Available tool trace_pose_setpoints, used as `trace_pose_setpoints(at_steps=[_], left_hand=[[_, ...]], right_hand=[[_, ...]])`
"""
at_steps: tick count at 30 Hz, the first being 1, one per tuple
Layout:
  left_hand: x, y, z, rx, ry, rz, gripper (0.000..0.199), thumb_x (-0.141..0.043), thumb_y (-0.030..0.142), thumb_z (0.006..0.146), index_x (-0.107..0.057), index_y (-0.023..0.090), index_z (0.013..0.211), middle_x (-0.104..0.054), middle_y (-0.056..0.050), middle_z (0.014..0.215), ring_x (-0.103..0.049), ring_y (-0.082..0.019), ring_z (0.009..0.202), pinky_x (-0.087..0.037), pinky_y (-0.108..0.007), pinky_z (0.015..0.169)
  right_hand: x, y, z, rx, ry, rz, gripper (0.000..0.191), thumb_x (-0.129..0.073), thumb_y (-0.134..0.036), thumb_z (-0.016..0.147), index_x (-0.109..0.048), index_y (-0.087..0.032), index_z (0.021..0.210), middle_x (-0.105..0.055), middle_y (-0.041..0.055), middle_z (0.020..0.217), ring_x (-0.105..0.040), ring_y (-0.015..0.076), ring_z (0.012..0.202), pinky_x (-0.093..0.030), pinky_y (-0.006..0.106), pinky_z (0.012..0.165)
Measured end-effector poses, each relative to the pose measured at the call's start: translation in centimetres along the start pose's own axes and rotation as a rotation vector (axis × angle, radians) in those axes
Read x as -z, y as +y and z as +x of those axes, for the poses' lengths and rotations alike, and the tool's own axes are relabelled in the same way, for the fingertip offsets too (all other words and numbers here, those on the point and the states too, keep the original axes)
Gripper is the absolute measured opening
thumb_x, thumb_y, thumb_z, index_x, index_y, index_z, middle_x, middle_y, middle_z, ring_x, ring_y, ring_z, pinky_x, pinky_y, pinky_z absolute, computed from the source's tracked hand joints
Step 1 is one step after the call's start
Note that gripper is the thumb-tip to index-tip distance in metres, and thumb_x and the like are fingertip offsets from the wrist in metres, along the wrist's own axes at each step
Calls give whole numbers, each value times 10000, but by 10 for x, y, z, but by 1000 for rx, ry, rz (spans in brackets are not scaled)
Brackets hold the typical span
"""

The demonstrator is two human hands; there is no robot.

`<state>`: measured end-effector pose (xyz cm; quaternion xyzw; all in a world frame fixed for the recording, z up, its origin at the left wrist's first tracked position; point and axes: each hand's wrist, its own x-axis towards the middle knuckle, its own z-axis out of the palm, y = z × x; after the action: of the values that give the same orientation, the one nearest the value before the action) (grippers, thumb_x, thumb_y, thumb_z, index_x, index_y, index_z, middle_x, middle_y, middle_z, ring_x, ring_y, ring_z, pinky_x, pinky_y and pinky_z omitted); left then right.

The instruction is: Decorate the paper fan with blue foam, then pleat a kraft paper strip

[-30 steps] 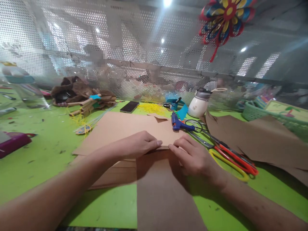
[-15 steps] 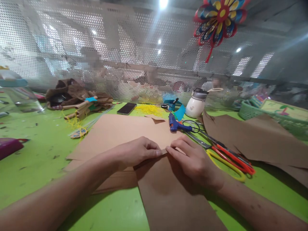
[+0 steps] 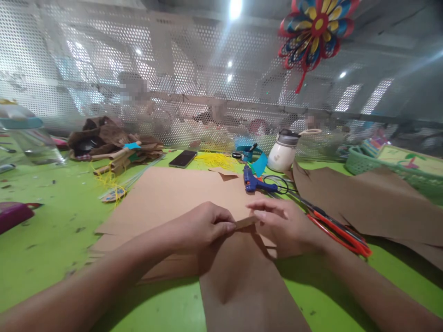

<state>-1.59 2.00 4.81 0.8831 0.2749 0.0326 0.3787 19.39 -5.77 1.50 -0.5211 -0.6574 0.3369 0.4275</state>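
A long strip of brown kraft paper (image 3: 249, 286) runs toward me, its far edge turned over in a narrow fold. My left hand (image 3: 211, 226) pinches that folded edge between thumb and fingers. At the right end of the fold, my right hand (image 3: 287, 226) grips the edge with thumb and fingertips. Beneath both hands lie larger brown paper sheets (image 3: 166, 193), stacked on the green table (image 3: 166, 309). Just beyond my right hand rests a blue glue gun (image 3: 254, 181). Red-handled scissors (image 3: 346, 233) lie partly behind the right wrist.
More brown paper (image 3: 346, 198) spreads at the right, before a green basket (image 3: 367, 161). A white jar (image 3: 282, 154), a phone (image 3: 183, 158) and yellow paper shreds (image 3: 216, 160) line the back. Rolled paper pieces (image 3: 119, 157) and a clear bottle (image 3: 34, 143) stand left.
My right hand has shifted right along the fold, showing more of it between the hands. The strip's edge is lifted a little, and the yellow scissor handle is now hidden.
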Motion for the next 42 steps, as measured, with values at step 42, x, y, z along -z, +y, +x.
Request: trace_pose_setpoints(at_steps=[42], left_hand=[[-14, 9, -8, -214, 191, 443, 291, -390, 313, 918, -610, 162, 800, -629, -25, 660, -503, -111, 547, -286, -218, 511]], right_hand=[[-11, -21, -2, 0, -19, -71, 146, -682, -307, 763, -739, -174, 778, -700, 39, 739, -604, 155, 687, -459, 248, 626]])
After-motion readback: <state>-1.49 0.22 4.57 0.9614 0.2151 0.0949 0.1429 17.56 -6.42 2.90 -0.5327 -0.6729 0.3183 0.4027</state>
